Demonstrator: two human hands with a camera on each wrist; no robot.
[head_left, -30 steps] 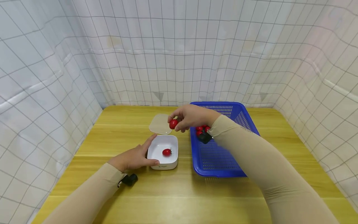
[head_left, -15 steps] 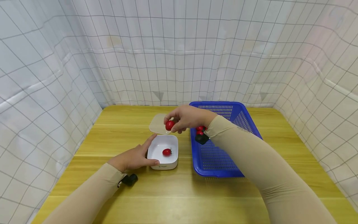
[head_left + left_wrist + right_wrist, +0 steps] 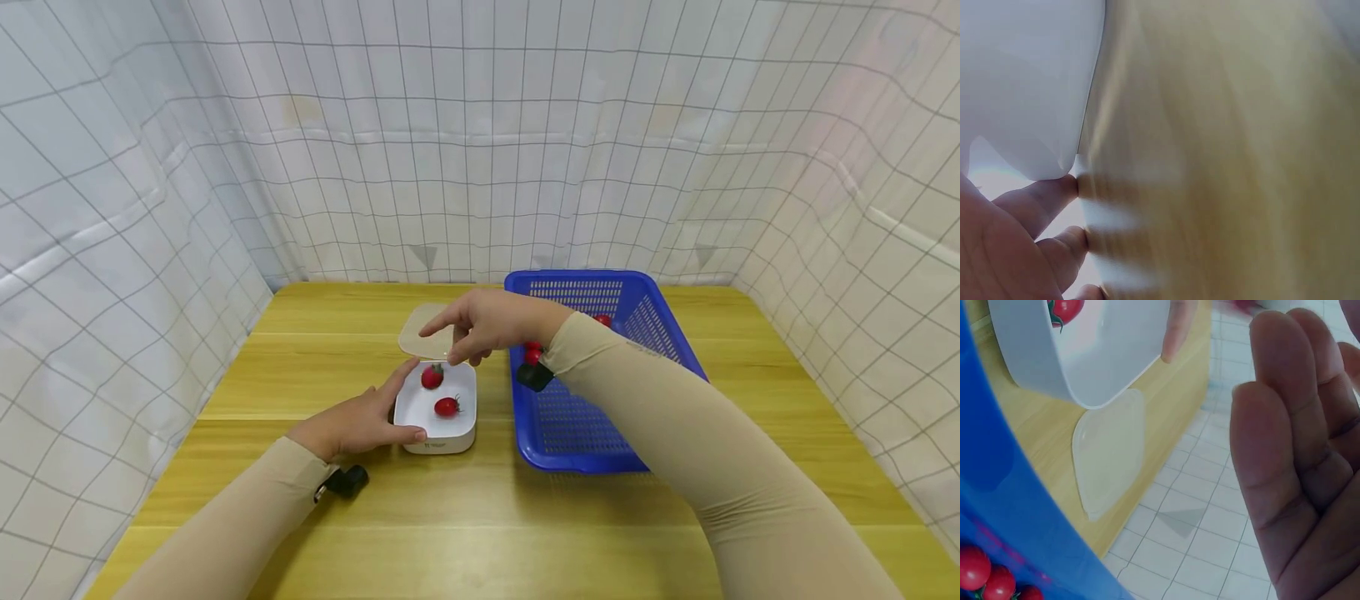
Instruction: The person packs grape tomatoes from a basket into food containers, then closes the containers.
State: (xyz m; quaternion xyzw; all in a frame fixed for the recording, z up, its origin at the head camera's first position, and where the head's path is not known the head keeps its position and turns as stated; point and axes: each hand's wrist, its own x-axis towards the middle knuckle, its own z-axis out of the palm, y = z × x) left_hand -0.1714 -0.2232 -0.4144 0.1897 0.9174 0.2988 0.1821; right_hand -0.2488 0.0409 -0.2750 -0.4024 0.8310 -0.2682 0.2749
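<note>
A white square food container [image 3: 471,433] stands on the table, and my left hand [image 3: 365,421] holds its left side, thumb at the front and index finger at the back. Inside lies a cherry tomato [image 3: 447,407] with a green stem. A second cherry tomato [image 3: 432,377] appears within the far left part of the rim; the right wrist view shows a blurred red shape [image 3: 1247,306] just beyond the fingertips. My right hand [image 3: 491,325] is over the container's far side, index finger and thumb spread apart, nothing between them.
To the right stands a blue plastic basket [image 3: 528,442] holding several cherry tomatoes [image 3: 997,581], partly hidden by my right arm. A translucent lid [image 3: 412,337] lies behind the container. White grid-patterned curtains [image 3: 480,167] surround the wooden table [image 3: 450,533].
My right hand has moved slightly left and let go of the cherry tomato, which now appears within the container's rim. The left hand stays in place.
</note>
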